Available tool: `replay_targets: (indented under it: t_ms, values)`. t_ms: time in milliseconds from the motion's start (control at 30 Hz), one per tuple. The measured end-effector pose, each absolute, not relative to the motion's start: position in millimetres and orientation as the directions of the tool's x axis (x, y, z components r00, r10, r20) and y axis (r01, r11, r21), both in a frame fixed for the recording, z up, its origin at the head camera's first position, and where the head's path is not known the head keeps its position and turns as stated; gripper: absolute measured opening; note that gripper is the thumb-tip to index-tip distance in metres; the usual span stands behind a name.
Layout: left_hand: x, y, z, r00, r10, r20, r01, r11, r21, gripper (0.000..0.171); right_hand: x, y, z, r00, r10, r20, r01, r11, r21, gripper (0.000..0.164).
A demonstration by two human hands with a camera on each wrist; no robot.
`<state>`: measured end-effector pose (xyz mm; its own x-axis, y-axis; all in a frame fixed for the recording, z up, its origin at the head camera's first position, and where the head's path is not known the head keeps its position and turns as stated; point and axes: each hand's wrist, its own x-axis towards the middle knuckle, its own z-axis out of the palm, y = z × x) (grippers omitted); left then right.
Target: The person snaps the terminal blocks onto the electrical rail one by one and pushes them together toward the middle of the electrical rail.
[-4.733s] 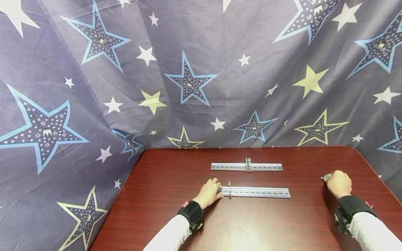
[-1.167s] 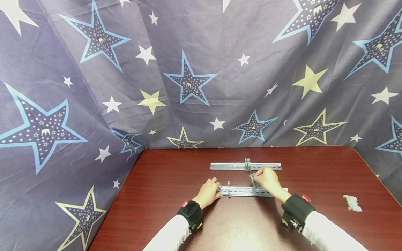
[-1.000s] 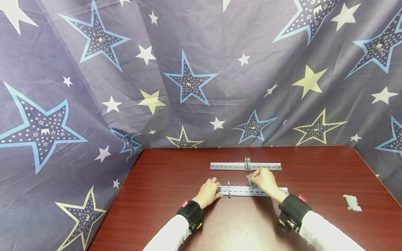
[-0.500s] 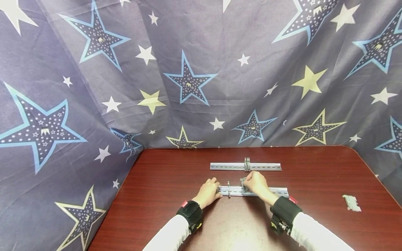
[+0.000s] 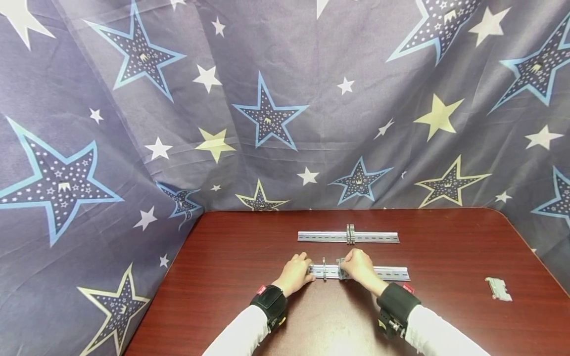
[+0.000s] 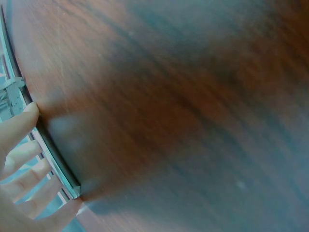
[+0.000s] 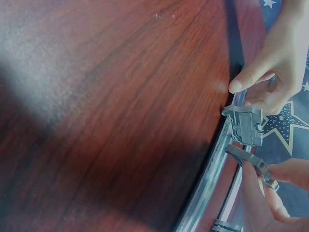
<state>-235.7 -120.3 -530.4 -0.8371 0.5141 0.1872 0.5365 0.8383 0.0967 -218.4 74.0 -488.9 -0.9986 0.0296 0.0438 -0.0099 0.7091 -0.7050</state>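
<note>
My left hand (image 5: 296,273) grips the left end of the near slotted metal DIN rail (image 5: 392,273), thumb along one long edge and fingers across the other in the left wrist view. A grey terminal block (image 7: 247,124) stands upright on that rail, just right of this hand. Between thumb and fingers of my right hand (image 5: 358,266) is a second grey terminal block (image 7: 251,159). It is pinched close over the rail, tilted beside the standing block, with a small gap between the two in the head view.
Farther back lies a parallel DIN rail (image 5: 374,237) carrying upright terminal blocks (image 5: 350,234) near its middle. A loose terminal block (image 5: 498,289) lies flat at the right of the brown table (image 5: 240,232). Star-patterned cloth (image 5: 285,168) hangs behind the table and at its left.
The right hand has left one terminal block at the right of the table and carried another leftward to the near rail, lowering it toward the standing block. The left hand keeps its place.
</note>
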Motion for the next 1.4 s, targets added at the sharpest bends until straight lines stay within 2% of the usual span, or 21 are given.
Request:
replay_targets:
  t_ms: [867, 1133, 1400]
  values:
    - [-236.4, -118.2, -526.2, -0.841, 0.517, 0.161, 0.536, 0.836, 0.118, 0.031, -220.2, 65.9, -504.3, -0.998, 0.064, 0.018, 0.031, 0.691, -0.722, 0.011]
    - [-237.3, -116.8, -521.4, -0.843, 0.519, 0.139, 0.534, 0.837, 0.121, 0.028, -224.6, 63.3, -503.5, -0.998, 0.069, 0.008, 0.044, 0.714, -0.699, 0.009]
    - [-239.0, -116.5, -522.0, -0.843, 0.521, 0.134, 0.535, 0.838, 0.108, 0.027, -228.9, 60.6, -501.6, -0.998, 0.037, 0.052, -0.004, 0.781, -0.625, 0.02]
